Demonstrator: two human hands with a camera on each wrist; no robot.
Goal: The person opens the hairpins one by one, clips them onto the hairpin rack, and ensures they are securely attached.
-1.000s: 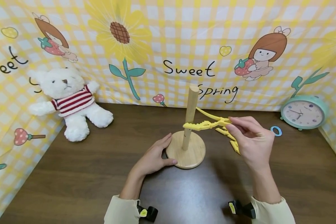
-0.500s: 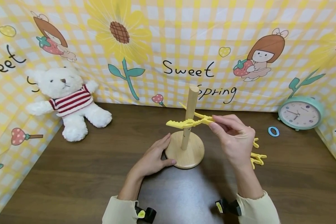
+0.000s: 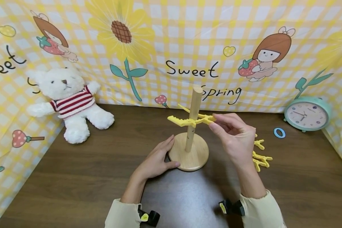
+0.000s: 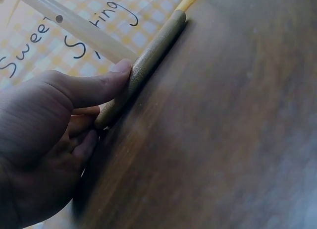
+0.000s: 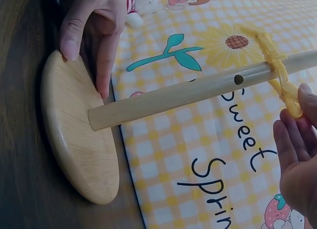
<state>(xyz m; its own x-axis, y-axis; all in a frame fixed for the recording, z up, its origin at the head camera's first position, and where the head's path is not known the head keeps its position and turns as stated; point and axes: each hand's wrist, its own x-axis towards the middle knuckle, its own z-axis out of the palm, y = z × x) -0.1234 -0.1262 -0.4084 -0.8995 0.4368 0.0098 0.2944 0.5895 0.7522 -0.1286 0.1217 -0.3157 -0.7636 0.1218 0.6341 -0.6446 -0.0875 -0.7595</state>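
A wooden stand, with a round base (image 3: pixel 198 160) and an upright pole (image 3: pixel 195 101), stands mid-table in the head view. My left hand (image 3: pixel 158 158) holds the base's left edge; in the left wrist view its thumb (image 4: pixel 106 87) lies against the rim and the other fingers are partly hidden. My right hand (image 3: pixel 239 142) pinches the tail end of a yellow toothed clip (image 3: pixel 182 121). The clip's two arms are spread, one on each side of the pole. In the right wrist view the clip (image 5: pixel 271 53) sits across the pole above a dark hole (image 5: pixel 238 80).
Several more yellow clips (image 3: pixel 262 158) lie on the table behind the right hand, partly covered. A blue ring (image 3: pixel 279 133) and a green alarm clock (image 3: pixel 307 114) are at the right. A white teddy bear (image 3: pixel 77 104) sits at the left against the checked cloth (image 3: pixel 171 38).
My right hand has moved left with the clip, bringing its spread arms around the pole, then slightly up. The left hand has stayed on the base.
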